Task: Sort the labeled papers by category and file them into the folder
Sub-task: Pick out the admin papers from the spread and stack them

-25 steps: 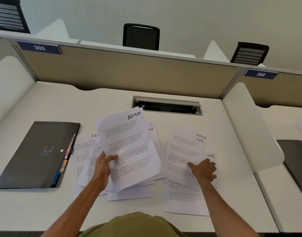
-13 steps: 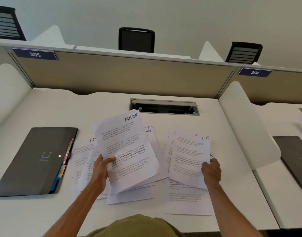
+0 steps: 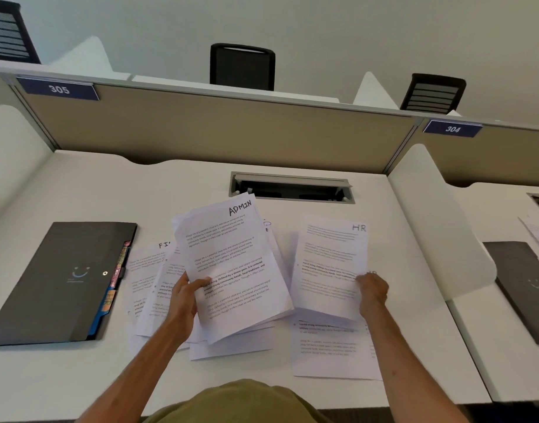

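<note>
My left hand grips a small stack of printed sheets whose top page is marked ADMIN, held tilted above the desk. My right hand pinches the right edge of a sheet marked HR and holds it lifted. Under the ADMIN stack, more sheets lie fanned on the desk; one at the left shows the letters FI. Another printed sheet lies flat below the HR page. The dark grey expanding folder lies closed at the left, with coloured tabs along its right edge.
A cable hatch is set into the white desk behind the papers. A beige partition closes the back, a white divider the right side. Beyond the divider lies a second dark folder with papers.
My right hand has picked the HR sheet off the right pile and raised it, moving to its right edge. The left hand keeps the ADMIN stack in about the same place.
</note>
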The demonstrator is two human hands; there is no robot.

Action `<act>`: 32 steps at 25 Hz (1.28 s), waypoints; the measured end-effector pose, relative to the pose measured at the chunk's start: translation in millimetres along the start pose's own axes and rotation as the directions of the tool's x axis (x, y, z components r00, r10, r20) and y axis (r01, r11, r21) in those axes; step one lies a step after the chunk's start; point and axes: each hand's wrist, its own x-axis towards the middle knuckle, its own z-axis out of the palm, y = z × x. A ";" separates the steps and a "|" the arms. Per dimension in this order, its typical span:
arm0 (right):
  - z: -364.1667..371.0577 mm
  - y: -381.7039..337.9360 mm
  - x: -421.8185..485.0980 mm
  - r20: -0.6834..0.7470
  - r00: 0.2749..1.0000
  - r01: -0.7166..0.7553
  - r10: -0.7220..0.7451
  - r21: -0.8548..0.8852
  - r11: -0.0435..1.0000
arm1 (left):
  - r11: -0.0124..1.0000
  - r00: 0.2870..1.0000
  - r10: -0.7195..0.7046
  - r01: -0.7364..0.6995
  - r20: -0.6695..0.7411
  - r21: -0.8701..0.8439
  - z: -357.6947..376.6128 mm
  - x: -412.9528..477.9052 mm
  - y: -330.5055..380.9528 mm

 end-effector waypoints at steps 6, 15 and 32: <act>52.1 1.6 -48.9 0.417 0.907 0.137 -0.066 -0.142 0.980 | 1.000 1.000 -0.008 0.008 -0.009 -0.004 -9.5 -3.4 -3.2; 34.1 20.9 -24.4 0.113 0.948 0.303 -0.297 -0.599 0.741 | 1.000 1.000 0.008 -0.009 0.006 0.015 -9.3 -4.4 1.3; 5.3 35.0 20.1 0.068 0.991 0.131 -0.113 -0.593 0.794 | 0.984 0.981 0.134 -0.149 0.140 0.102 4.7 -12.5 3.4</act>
